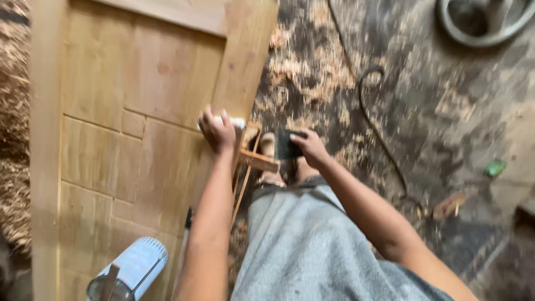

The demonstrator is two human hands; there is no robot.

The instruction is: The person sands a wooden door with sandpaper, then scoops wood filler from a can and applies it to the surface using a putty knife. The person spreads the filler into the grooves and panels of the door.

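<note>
Wooden door panel (139, 111) blurred, left hand (217, 132) grip on pale block (237, 122), right hand (309, 147) grip holding dark sheet (285, 144).

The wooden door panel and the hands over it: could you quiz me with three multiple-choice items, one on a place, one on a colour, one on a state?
1. Where does the left hand rest?
A. on the door panel's right edge
B. on the floor
C. on the cable

2. What colour is the flat piece in the right hand?
A. white
B. dark, near black
C. green

3. How is the floor?
A. swept bare
B. wet
C. strewn with wood shavings

Answers: 1 A, its fingers curl over a small white thing at the door panel edge. 2 B, it looks black against the fingers. 3 C, pale shavings lie scattered beside the black cable.
</note>
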